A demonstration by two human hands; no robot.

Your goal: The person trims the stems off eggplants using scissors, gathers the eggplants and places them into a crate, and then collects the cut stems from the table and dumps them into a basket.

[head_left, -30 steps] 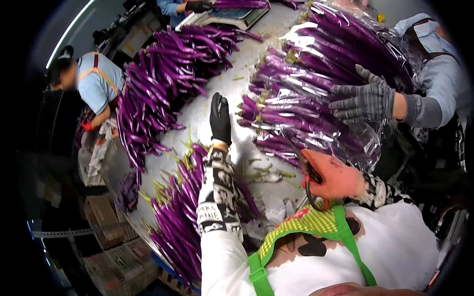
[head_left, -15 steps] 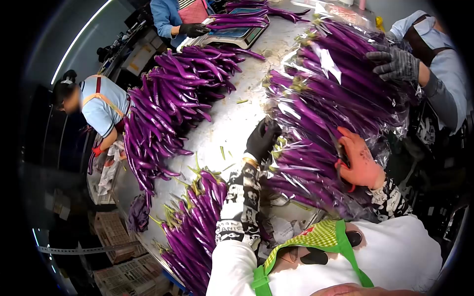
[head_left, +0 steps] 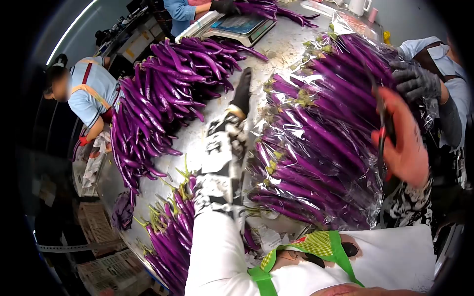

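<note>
Bagged eggplants (head_left: pixel 316 143) before me.
Left hand (head_left: pixel 242 92) beside their stems (head_left: pixel 268 86), fingers straight, together; right hand (head_left: pixel 407 143) opposite, fingers curled around scissors (head_left: pixel 381 116).

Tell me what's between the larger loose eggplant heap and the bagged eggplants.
Between heap and bagged eggplants, the head view shows metal tabletop, with the black-gloved left hand and patterned sleeve over it.

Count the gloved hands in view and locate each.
5: the wearer's black-gloved left hand at centre; orange-gloved right hand at right, holding scissors; co-workers' grey-gloved hand upper right, black-gloved hand at top, red-gloved hand far left. Others may be hidden.
</note>
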